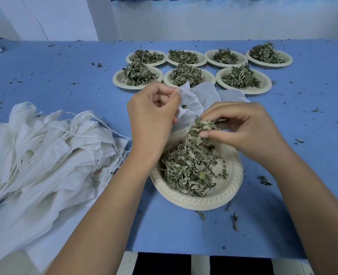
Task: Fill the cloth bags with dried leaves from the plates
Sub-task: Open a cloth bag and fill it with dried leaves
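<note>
Pinching bag [192,104]: left fingers [171,94] | right fingers [206,133] clamp leaves [201,125] | bag pile [45,151] leftward | plates [243,91] behind

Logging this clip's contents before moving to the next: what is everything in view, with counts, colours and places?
Far plates: seven, cream, two rows at the table's far middle.
Leaf heaps: seven, grey-green, one per far plate.
Near plate: one, cream, part-filled with leaves, under the hands.
Held cloth bag: one, white, mouth open above near plate.
Cloth bag pile: many, off-white with drawstrings, table's left.
Loose cloth bag: at least one, white, behind the held bag.
Leaf crumbs: many, green, scattered over the cover.
Table cover: one, blue.
Left hand: pinches the held bag's rim.
Right hand: pinches a tuft of leaves near the bag's mouth.
</note>
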Available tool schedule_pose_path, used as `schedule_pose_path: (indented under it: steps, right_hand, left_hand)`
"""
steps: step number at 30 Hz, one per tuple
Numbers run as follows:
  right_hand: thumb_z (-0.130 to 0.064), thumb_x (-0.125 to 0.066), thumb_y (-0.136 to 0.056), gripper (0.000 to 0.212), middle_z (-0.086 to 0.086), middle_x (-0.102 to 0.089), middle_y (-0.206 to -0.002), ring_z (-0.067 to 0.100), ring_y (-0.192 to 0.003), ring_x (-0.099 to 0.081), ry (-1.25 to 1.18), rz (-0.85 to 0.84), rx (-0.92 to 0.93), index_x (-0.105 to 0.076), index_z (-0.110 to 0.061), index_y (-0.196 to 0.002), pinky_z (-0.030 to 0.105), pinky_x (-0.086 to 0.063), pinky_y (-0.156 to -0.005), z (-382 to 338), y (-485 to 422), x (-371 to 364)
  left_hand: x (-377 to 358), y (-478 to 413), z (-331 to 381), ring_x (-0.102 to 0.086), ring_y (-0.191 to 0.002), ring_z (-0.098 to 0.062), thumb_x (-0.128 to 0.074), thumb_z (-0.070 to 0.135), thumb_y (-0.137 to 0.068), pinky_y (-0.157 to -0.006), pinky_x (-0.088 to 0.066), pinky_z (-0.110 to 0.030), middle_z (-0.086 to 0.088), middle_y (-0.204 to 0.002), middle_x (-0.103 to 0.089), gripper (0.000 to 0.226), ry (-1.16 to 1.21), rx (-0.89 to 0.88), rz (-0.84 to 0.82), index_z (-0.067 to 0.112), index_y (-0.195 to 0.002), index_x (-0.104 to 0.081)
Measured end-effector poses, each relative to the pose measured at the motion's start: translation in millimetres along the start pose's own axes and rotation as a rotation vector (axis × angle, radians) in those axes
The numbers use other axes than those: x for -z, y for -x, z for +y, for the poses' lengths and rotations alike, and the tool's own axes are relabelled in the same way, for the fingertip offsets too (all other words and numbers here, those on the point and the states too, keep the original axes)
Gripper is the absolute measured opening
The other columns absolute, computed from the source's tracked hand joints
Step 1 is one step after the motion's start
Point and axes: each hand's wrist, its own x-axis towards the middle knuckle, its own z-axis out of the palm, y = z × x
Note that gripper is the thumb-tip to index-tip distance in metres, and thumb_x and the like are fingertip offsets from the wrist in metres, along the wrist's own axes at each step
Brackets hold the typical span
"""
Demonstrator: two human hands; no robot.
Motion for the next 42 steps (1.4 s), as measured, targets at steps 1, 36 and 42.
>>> schedule_pose_path:
  steps: [1, 36, 42]
  right_hand:
    - [-0.002, -0.076, -0.074, 0.025, -0.003, -0.071, -0.087, 0.017, -0.081, -0.068, -0.045, 0.056, 0.041, -0.070, -0.017, -0.092, 0.026, -0.056, -0.078, -1, 0, 0]
    - [0.003, -0.065, -0.084, 0.032, 0.000, -0.060, -0.118, 0.006, -0.106, -0.059, 0.383, 0.055, 0.105, -0.064, -0.008, -0.113, 0.015, -0.049, -0.086, 10, 0, -9]
    - [0.005, -0.069, -0.082, 0.012, 0.008, -0.062, -0.093, 0.016, -0.086, -0.064, 0.290, 0.287, 0.172, -0.066, -0.001, -0.092, 0.024, -0.058, -0.073, 10, 1, -11]
  left_hand:
    - [0, 0, 0, -0.054, -0.043, -0.006, -0.069, 0.011, -0.089, -0.052, -0.047, -0.025, 0.010, -0.047, -0.057, 0.017, -0.008, 0.002, -0.010, 0.018, -0.074, -0.065]
    - [-5, 4, -4, -0.052, -0.041, -0.006, -0.069, 0.007, -0.088, -0.047, -0.041, -0.015, -0.002, -0.051, -0.058, 0.011, -0.042, -0.094, -0.129, 0.010, -0.077, -0.067]
    - [-9, 10, -3, -0.052, -0.039, -0.004, -0.069, 0.006, -0.088, -0.045, -0.044, -0.016, 0.002, -0.049, -0.056, 0.011, -0.042, -0.094, -0.202, 0.008, -0.078, -0.066]
